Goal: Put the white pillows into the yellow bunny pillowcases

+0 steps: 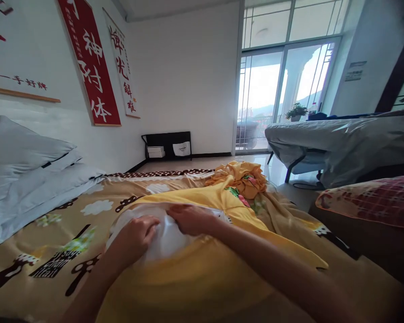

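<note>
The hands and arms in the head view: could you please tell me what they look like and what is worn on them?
Both forearms are bare, with no sleeves showing. The left hand and right hand wear no gloves; no rings, watch or bracelets can be made out. No markings show.

Bed (37,264) spread with a tan patterned sheet (63,233) printed with white clouds and dark brown shapes. Two pale grey pillows (23,179) stacked at the left edge, against the wall. Yellow cloth (202,273) spread across the middle of the bed, reaching toward the near edge. White fabric (166,235) lying on top of the yellow cloth, partly covered by it. Bunched orange-yellow heap with a floral print (242,177) at the far end of the bed, touching the yellow cloth.
</note>
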Demonstrator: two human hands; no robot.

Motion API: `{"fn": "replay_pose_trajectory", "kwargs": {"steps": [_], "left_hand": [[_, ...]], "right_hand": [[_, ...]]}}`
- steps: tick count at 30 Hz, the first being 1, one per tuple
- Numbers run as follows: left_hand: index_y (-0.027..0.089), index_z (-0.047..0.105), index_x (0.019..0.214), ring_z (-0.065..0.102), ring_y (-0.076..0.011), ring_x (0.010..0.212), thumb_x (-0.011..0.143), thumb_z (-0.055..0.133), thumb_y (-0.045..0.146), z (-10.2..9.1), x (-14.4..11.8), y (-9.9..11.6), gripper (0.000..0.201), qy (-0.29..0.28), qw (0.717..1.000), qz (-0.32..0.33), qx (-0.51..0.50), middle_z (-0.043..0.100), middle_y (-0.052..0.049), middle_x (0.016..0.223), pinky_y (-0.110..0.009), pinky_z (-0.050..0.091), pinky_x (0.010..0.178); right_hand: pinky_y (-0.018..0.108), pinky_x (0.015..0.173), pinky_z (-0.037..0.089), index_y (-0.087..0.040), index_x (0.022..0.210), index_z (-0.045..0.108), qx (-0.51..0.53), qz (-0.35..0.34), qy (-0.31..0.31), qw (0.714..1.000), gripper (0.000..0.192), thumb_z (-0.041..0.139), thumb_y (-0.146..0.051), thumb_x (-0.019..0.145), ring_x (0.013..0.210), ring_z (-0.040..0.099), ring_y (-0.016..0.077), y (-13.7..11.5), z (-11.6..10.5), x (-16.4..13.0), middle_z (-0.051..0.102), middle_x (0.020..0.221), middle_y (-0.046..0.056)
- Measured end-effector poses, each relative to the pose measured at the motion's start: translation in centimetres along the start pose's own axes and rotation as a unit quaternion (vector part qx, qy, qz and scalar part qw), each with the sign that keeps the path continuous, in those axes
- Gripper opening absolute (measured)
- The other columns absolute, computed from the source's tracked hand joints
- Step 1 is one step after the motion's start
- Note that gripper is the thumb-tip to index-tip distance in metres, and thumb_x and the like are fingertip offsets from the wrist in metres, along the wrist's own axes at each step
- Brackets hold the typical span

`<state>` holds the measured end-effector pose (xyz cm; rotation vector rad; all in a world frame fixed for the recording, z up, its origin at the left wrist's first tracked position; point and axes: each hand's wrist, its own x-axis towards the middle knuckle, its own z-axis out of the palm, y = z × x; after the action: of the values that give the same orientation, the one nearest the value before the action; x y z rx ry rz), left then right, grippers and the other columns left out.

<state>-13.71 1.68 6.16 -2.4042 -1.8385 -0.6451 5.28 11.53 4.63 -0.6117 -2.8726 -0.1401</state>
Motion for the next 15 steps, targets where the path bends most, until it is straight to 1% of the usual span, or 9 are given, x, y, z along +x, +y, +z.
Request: {"fn": "replay_pose_trajectory", "kwargs": {"steps": [2, 3, 4, 6, 8, 9, 11, 13, 15], "left_hand": [[0.021, 0.066, 0.114, 0.061, -0.0234, 0.11, 0.088, 0.034, 0.036, 0.0, -0.2, 0.0, 0.044, -0.025, 0.999, -0.035, -0.012, 0.066, -0.005, 0.12, -0.038, 0.046, 0.097], [0.02, 0.065, 0.117, 0.059, -0.0235, 0.114, 0.089, 0.033, 0.038, 0.1, -0.1, -0.3, 0.046, -0.029, 0.998, -0.047, -0.018, 0.064, -0.005, 0.124, -0.038, 0.044, 0.099], [0.02, 0.063, 0.12, 0.056, -0.0235, 0.118, 0.089, 0.032, 0.04, 0.3, 0.0, -0.6, 0.048, -0.037, 0.997, -0.056, -0.026, 0.061, -0.005, 0.127, -0.037, 0.042, 0.102], [0.022, 0.061, 0.124, 0.054, -0.0234, 0.121, 0.09, 0.032, 0.044, 0.9, 0.6, -1.6, 0.05, -0.067, 0.994, -0.069, -0.049, 0.058, -0.003, 0.132, -0.036, 0.041, 0.103], [0.024, 0.06, 0.125, 0.054, -0.0239, 0.12, 0.089, 0.033, 0.047, 2.0, 1.5, -2.6, 0.051, -0.119, 0.986, -0.072, -0.087, 0.058, -0.002, 0.132, -0.035, 0.04, 0.102], [0.024, 0.062, 0.123, 0.055, -0.0245, 0.12, 0.088, 0.034, 0.048, 2.8, 1.9, -3.1, 0.051, -0.152, 0.98, -0.07, -0.109, 0.058, -0.002, 0.131, -0.036, 0.04, 0.103], [0.024, 0.065, 0.119, 0.055, -0.0247, 0.12, 0.087, 0.035, 0.047, 4.8, 2.8, -4.1, 0.05, -0.197, 0.967, -0.06, -0.151, 0.059, -0.001, 0.13, -0.036, 0.037, 0.106], [0.024, 0.064, 0.12, 0.052, -0.0227, 0.123, 0.088, 0.033, 0.046, 7.0, 3.3, -4.9, 0.05, -0.19, 0.964, -0.062, -0.177, 0.056, 0.001, 0.133, -0.034, 0.036, 0.108], [0.024, 0.059, 0.126, 0.051, -0.0195, 0.125, 0.089, 0.028, 0.046, 8.9, 3.6, -5.5, 0.053, -0.132, 0.974, -0.071, -0.171, 0.052, 0.002, 0.136, -0.031, 0.037, 0.107]], "right_hand": [[0.036, 0.096, 0.048, -0.015, 0.137, 0.048, -0.008, 0.0, -0.098, 0.995, 0.052, 0.057, -0.019, 0.085, 0.113, 0.059, 0.0232, 1.2, -4.8, -1.8, 0.061, 0.126, 0.012], [0.036, 0.093, 0.05, -0.017, 0.135, 0.05, -0.006, 0.02, -0.122, 0.992, 0.051, 0.059, -0.024, 0.086, 0.107, 0.062, 0.0229, 1.9, -7.4, -2.6, 0.065, 0.12, 0.01], [0.035, 0.092, 0.05, -0.019, 0.133, 0.053, -0.006, 0.037, -0.109, 0.993, 0.046, 0.057, -0.027, 0.088, 0.105, 0.063, 0.0223, 2.8, -9.8, -3.5, 0.065, 0.119, 0.009], [0.038, 0.095, 0.048, -0.02, 0.132, 0.053, -0.015, 0.073, -0.013, 0.997, 0.044, 0.054, -0.03, 0.089, 0.106, 0.062, 0.0222, 4.9, -13.5, -4.9, 0.063, 0.123, 0.008], [0.043, 0.1, 0.043, -0.021, 0.135, 0.049, -0.017, 0.122, 0.124, 0.985, 0.045, 0.048, -0.035, 0.093, 0.114, 0.058, 0.0232, 7.2, -14.1, -6.2, 0.059, 0.129, 0.007], [0.046, 0.103, 0.039, -0.022, 0.137, 0.046, -0.01, 0.15, 0.18, 0.972, 0.046, 0.044, -0.038, 0.094, 0.119, 0.054, 0.024, 8.2, -12.9, -6.7, 0.056, 0.133, 0.007], [0.05, 0.108, 0.032, -0.023, 0.141, 0.041, 0.03, 0.213, 0.232, 0.949, 0.049, 0.039, -0.043, 0.095, 0.129, 0.044, 0.0254, 9.6, -7.6, -7.5, 0.048, 0.141, 0.007], [0.048, 0.109, 0.031, -0.021, 0.14, 0.041, 0.106, 0.303, 0.16, 0.934, 0.05, 0.038, -0.042, 0.095, 0.134, 0.038, 0.0252, 10.0, -0.3, -8.0, 0.043, 0.145, 0.009], [0.052, 0.107, 0.032, -0.012, 0.141, 0.041, 0.126, 0.345, 0.117, 0.923, 0.052, 0.032, -0.036, 0.095, 0.135, 0.036, 0.0279, 9.9, 6.3, -8.3, 0.04, 0.146, 0.016]]}}
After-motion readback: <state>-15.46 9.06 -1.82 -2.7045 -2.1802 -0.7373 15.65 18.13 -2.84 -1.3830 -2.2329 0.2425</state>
